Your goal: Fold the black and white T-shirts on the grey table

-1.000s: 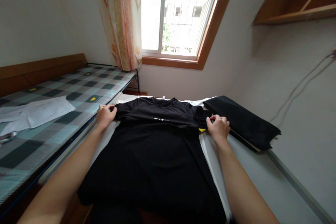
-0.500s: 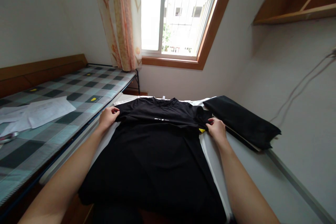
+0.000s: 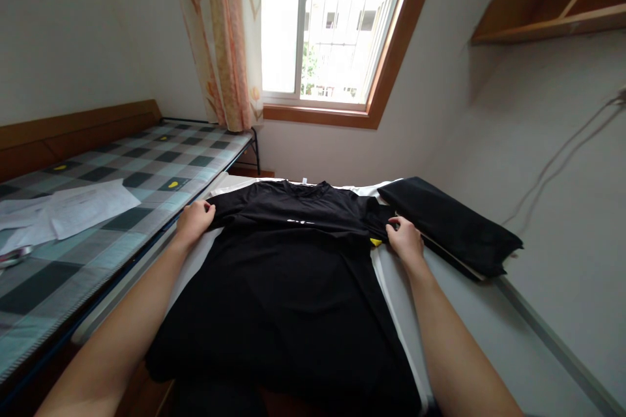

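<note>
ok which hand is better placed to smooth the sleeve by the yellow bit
Probably the right hand: it is at the end of that sleeve of the black shirt, close to the yellow bit, while the left hand is across at the opposite sleeve.

No text readable. Black T-shirt (image 3: 293, 287): short line of white print (image 3: 300, 221) across chest, too small to make out. Small white tag (image 3: 304, 180) at collar, too tiny to read. Checked mattress (image 3: 107, 247): repeated yellow emblem (image 3: 173, 184), nearest one perhaps with faint lettering at its right. Loose papers (image 3: 92, 208) on mattress: faint grey lines, too blurred to read.
</note>
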`<state>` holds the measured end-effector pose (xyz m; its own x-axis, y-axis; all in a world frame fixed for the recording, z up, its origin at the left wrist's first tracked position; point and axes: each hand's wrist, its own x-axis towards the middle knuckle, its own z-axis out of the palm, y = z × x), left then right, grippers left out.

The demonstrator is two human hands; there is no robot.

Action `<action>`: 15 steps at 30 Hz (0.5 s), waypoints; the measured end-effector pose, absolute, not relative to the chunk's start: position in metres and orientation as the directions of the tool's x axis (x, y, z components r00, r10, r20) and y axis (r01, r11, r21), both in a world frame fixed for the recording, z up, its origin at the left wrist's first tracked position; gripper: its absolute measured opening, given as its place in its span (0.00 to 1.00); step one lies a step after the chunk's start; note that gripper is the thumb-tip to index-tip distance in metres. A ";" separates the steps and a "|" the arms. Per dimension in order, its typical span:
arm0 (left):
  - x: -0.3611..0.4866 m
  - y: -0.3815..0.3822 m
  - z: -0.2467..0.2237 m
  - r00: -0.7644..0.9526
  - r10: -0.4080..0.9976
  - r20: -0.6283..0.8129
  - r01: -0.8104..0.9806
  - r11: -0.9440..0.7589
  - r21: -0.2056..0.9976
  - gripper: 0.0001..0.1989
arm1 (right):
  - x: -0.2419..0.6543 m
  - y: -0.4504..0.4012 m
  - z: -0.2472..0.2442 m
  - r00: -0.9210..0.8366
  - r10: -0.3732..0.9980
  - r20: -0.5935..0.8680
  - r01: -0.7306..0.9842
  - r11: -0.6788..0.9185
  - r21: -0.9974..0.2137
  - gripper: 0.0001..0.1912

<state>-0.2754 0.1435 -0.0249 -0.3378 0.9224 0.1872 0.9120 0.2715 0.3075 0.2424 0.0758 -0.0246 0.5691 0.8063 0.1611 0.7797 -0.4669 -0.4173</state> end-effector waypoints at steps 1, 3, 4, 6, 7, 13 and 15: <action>-0.276 0.144 -0.025 -0.340 0.923 0.178 0.912 0.277 0.303 0.19 | 0.241 0.074 -0.022 0.572 0.806 0.152 0.781 -0.478 -0.402 0.15; -0.277 0.145 -0.025 -0.341 0.925 0.166 0.910 0.281 0.304 0.20 | 0.240 0.073 -0.019 0.579 0.805 0.132 0.782 -0.503 -0.368 0.13; -0.277 0.145 -0.025 -0.340 0.926 0.165 0.910 0.279 0.306 0.20 | 0.240 0.072 -0.018 0.582 0.805 0.118 0.783 -0.514 -0.351 0.12; -0.278 0.147 -0.025 -0.329 0.929 0.169 0.913 0.267 0.309 0.21 | 0.241 0.072 -0.018 0.582 0.808 0.089 0.784 -0.529 -0.326 0.11; -0.278 0.147 -0.025 -0.323 0.931 0.172 0.915 0.260 0.310 0.21 | 0.242 0.073 -0.019 0.579 0.812 0.077 0.785 -0.530 -0.319 0.11; -0.281 0.147 -0.025 -0.334 0.933 0.137 0.921 0.291 0.259 0.21 | 0.247 0.076 -0.025 0.609 0.784 0.120 0.760 -0.534 -0.371 0.16; -0.279 0.145 -0.024 -0.330 0.935 0.132 0.926 0.293 0.240 0.22 | 0.248 0.076 -0.025 0.628 0.766 0.135 0.742 -0.538 -0.401 0.18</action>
<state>-0.2793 0.1451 -0.0238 -0.3302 0.9347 0.1318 0.9255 0.2932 0.2397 0.2484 0.0755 -0.0252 0.6283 0.7662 0.1348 0.7418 -0.5378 -0.4005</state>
